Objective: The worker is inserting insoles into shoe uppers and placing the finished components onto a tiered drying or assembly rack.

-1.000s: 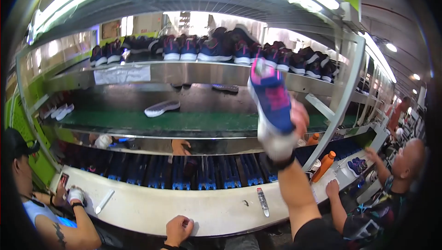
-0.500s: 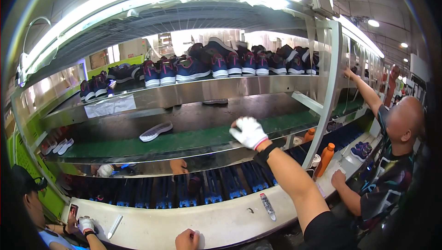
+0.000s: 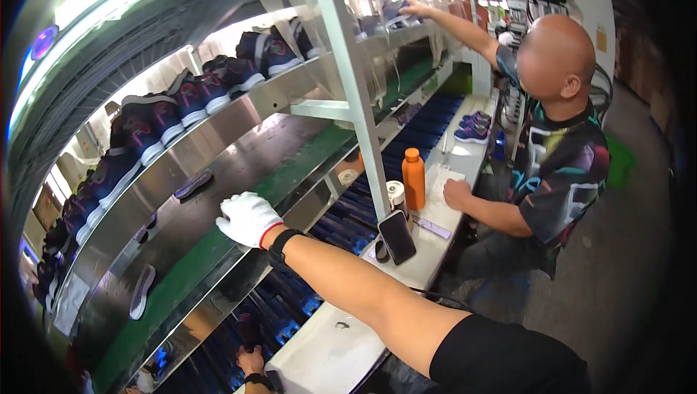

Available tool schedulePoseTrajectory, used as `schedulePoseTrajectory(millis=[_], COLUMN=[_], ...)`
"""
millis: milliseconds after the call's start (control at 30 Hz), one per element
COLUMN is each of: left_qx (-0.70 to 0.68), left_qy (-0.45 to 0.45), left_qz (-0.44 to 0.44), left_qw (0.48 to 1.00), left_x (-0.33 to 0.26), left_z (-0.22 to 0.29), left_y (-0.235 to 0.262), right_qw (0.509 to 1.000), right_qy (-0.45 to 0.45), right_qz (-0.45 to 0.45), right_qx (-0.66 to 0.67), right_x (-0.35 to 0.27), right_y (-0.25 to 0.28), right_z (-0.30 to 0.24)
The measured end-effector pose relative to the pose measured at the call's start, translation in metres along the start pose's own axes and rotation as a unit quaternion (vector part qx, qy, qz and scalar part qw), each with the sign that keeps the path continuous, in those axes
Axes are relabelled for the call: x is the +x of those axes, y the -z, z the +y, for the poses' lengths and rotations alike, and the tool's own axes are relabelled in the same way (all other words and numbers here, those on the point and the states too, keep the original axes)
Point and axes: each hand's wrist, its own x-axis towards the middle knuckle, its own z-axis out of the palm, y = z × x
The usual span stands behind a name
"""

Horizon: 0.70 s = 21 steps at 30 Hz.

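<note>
My right hand (image 3: 249, 220), in a white glove with a black band at the wrist, hovers over the green conveyor belt (image 3: 109, 354). Its fingers are loosely bent and apart, and nothing shows between them. At the lower edge my bare left hand (image 3: 250, 359) reaches over the lower blue-black conveyor, its fingers curled at the near end of a dark shoe (image 3: 249, 327); the fingertips are partly hidden against it. A shoe sole (image 3: 143, 292) lies on the upper belt, left of my right hand. Beyond my glove lies another sole (image 3: 194, 185).
Dark shoes with white soles (image 3: 149, 129) crowd the upper shelf. A pale post (image 3: 356, 96) stands ahead. An orange bottle (image 3: 414, 178), tape roll (image 3: 396, 194) and phone (image 3: 397, 237) stand on the white ledge. A co-worker (image 3: 555, 154) at right reaches to the shelf; small shoes (image 3: 473, 128) sit nearby.
The view has swung right and tilted. My left hand has moved from the white ledge forward to the dark shoe. My right hand stays stretched out over the belt.
</note>
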Motion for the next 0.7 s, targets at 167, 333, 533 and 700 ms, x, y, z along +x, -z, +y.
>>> schedulePoseTrajectory(millis=[167, 333, 533, 700], left_qx=[-0.173, -0.014, -0.077, -0.346], left_qy=[-0.029, -0.021, 0.008, 0.085], left_qz=[-0.059, -0.113, -0.019, -0.111], left_qw=[0.983, 0.993, 0.997, 0.928], left_x=[-0.005, 0.0, 0.016, -0.04], left_z=[0.014, 0.087, 0.084, 0.081], left_y=[0.007, 0.013, -0.003, 0.056], right_qw=[1.0, 0.997, 0.999, 0.996], right_qy=[-0.011, -0.013, -0.025, -0.07], right_qz=[-0.002, -0.03, 0.015, -0.053], right_qx=[-0.026, -0.073, -0.039, -0.03], right_x=[-0.001, 0.0, 0.008, 0.008], right_y=[0.004, 0.031, 0.024, 0.016], right_z=[0.008, -0.002, 0.0, -0.013])
